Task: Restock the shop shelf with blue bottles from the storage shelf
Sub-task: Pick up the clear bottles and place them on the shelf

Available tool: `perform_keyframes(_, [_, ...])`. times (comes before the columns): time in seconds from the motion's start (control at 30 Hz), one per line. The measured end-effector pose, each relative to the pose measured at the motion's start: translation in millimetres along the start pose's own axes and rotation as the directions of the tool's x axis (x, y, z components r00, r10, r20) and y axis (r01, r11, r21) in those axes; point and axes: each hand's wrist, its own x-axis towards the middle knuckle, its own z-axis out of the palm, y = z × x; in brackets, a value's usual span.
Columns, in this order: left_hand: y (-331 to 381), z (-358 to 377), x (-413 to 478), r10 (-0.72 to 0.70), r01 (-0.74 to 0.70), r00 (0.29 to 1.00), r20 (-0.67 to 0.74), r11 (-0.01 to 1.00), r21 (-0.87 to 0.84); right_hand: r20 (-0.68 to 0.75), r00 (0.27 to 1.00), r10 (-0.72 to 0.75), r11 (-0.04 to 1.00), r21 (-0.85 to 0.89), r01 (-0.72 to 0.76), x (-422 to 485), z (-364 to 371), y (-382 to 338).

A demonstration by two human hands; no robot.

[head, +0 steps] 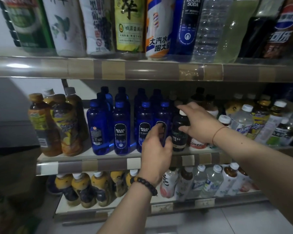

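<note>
Several blue Bolsa Soda bottles (122,127) stand in rows on the middle shelf (108,163). My left hand (156,149) grips the rightmost front blue bottle (164,114) around its lower body, thumb across the label. My right hand (200,124) holds a dark bottle with a white cap (179,129) that stands just right of the blue bottles, thumb in front of it and fingers over its top. A tall Bolsa Soda bottle (186,29) stands on the top shelf.
Amber tea bottles (46,125) stand left of the blue ones. Pale and yellow-labelled drinks (243,120) crowd the right side. Large bottles fill the top shelf (142,68), small ones the bottom shelf (159,208). Grey floor tiles lie below.
</note>
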Motion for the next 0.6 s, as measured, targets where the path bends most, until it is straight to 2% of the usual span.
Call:
perform_keyframes(0.07, [2,-9,-2,0.029,-0.029,0.997,-0.068,1.000,0.013,-0.141,0.989,-0.035,0.999,0.010,0.036,-7,9,-4])
perform_keyframes(0.17, [5,-28,-4,0.077,-0.045,0.940,-0.332,0.994,0.102,-0.330,0.932,-0.148,0.975,0.106,0.193,-9,11,-23])
perform_keyframes(0.23, [1,-42,-1,-0.001,0.077,0.870,-0.493,0.988,0.134,-0.330,0.931,-0.158,0.964,0.152,0.217,-2,5,-44])
perform_keyframes(0.27, [-4,-47,1,-0.062,0.154,0.846,-0.529,0.979,0.133,-0.319,0.936,-0.151,0.969,0.138,0.203,3,1,-54])
perform_keyframes(0.37, [-27,-56,5,-0.167,0.297,0.845,-0.508,0.936,0.187,-0.273,0.947,-0.169,0.978,0.069,0.195,23,-8,-85])
perform_keyframes(0.43, [-42,-59,6,-0.207,0.341,0.878,-0.432,0.903,0.261,-0.158,0.968,-0.193,0.974,0.089,0.208,38,-13,-101])
perform_keyframes(0.53, [-58,-63,5,-0.197,0.325,0.914,-0.354,0.878,0.351,-0.018,0.984,-0.178,0.978,0.104,0.178,52,-16,-113])
perform_keyframes(0.6, [-63,-64,6,-0.181,0.313,0.921,-0.345,0.869,0.382,-0.021,0.990,-0.136,0.980,0.146,0.138,54,-17,-112])
